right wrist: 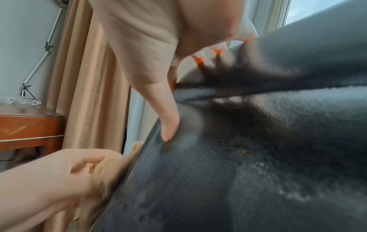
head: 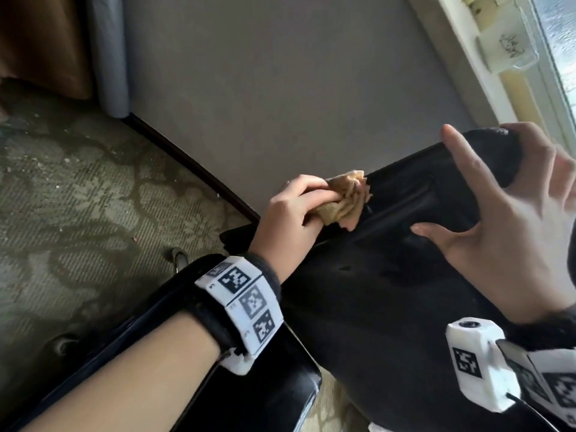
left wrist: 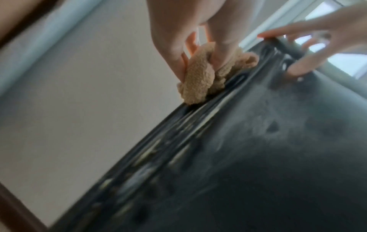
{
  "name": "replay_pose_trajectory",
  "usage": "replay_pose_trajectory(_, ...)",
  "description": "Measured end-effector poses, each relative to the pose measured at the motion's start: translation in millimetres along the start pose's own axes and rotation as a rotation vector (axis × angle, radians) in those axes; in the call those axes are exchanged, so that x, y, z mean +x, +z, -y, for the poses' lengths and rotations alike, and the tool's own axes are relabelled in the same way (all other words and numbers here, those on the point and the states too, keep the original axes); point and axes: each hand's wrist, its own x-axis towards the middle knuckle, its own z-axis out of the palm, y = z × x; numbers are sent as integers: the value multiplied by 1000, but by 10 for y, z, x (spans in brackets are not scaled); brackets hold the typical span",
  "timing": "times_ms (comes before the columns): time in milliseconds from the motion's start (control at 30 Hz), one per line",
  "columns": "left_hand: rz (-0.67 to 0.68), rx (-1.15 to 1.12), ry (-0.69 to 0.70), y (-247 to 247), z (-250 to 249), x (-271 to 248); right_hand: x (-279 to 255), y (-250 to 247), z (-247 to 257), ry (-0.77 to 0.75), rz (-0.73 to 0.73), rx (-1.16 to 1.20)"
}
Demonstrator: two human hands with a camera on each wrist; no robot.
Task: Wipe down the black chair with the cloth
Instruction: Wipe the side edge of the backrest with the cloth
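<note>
The black chair (head: 389, 307) fills the lower right of the head view, its back edge running up to the right. My left hand (head: 296, 210) grips a bunched tan cloth (head: 343, 198) and presses it on the ribbed side edge of the chair back (left wrist: 258, 157). The left wrist view shows the cloth (left wrist: 198, 84) squeezed between the fingers of that hand (left wrist: 178, 31). My right hand (head: 505, 219) grips the chair's top, thumb on the front surface, most fingers curled over the rim, the index finger straight. Its thumb (right wrist: 168, 122) presses on the black surface (right wrist: 258, 157).
Patterned carpet (head: 78, 198) lies to the left, with a grey wall (head: 280, 88) and dark baseboard (head: 193, 169) behind the chair. A window frame (head: 514, 57) is at upper right. A glossy black armrest (head: 265, 400) sits under my left forearm. A wooden desk (right wrist: 29, 125) and tan curtain (right wrist: 89, 94) stand nearby.
</note>
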Motion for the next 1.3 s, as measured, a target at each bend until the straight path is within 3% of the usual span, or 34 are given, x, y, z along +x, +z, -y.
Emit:
replay_pose_trajectory(100,118,72,-21,-6,225,-182,-17,2,-18,-7,1,8)
replay_pose_trajectory(233,195,164,-230,-267,773,-489,-23,2,-69,-28,37,77)
replay_pose_trajectory(433,-149,172,-413,-557,953,-696,-260,153,72,-279,127,-150)
replay_pose_trajectory(500,-174,136,-359,-444,778,-702,-285,245,11,-305,181,-144)
replay_pose_trajectory(633,-71,2,-91,3,323,-719,-361,487,-172,-362,263,-148)
replay_pose_trajectory(767,-63,115,85,169,301,-722,-358,478,-110,-409,188,-161)
replay_pose_trajectory(1000,13,151,134,-31,637,-727,-370,483,-108,-414,179,-160)
replay_pose_trajectory(1100,-154,95,51,-165,533,-521,-384,467,-86,-429,176,-173)
replay_pose_trajectory(1166,-212,68,95,-165,359,-420,-393,485,-83,-429,161,-162)
replay_pose_trajectory(1300,-19,39,157,106,227,-598,-407,501,-78,-422,169,-167)
